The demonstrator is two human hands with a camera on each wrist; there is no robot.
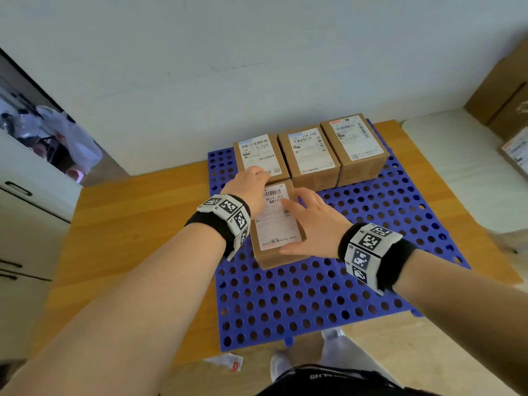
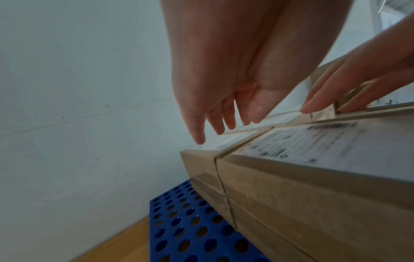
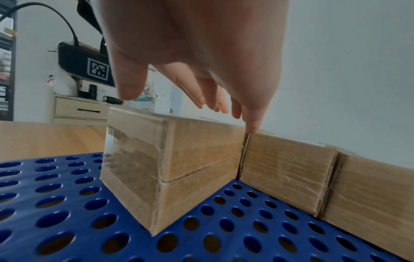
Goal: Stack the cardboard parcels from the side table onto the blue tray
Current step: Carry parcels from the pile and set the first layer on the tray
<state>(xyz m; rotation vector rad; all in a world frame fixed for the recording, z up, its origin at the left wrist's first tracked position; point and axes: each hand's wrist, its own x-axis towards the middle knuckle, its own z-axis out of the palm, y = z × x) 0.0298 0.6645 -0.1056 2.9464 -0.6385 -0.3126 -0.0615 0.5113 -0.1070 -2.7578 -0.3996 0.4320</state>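
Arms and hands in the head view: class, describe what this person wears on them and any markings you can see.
Both forearms are bare, with no sleeves or gloves. Each wrist carries a black fabric band holding a white segmented block printed with black square fiducial codes: one by the left hand, one by the right hand. In the right wrist view, a black cable arcs from the left wrist unit.

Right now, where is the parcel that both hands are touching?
In the head view, the front parcel sits on the blue tray, butted end-on against the leftmost parcel of the back row, between the left hand and right hand.
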